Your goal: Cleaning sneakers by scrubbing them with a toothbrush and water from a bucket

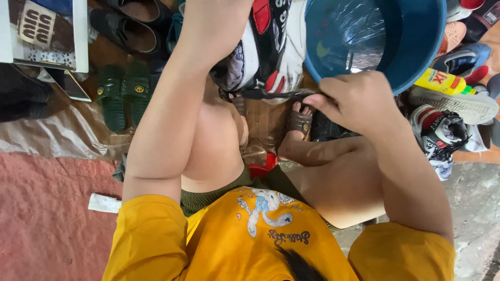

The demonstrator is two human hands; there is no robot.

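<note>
My right hand [357,99] grips the dark handle of a thin brush [276,94], which points left against a white, black and red sneaker [273,47]. The sneaker is held up above my knees, in front of the blue basin. My left forearm [172,104] reaches up beside the sneaker and leaves the frame at the top edge. The left hand itself is out of sight, so its hold on the sneaker cannot be seen. My bare legs and sandalled foot [301,120] lie below the sneaker.
A blue basin [416,47] with water stands at the top right. By it lie a yellow bottle [442,82] and several sneakers [442,132]. Green sandals [122,93], black shoes [130,31] and a phone [70,83] are on the left. A red stool [263,167] is under me.
</note>
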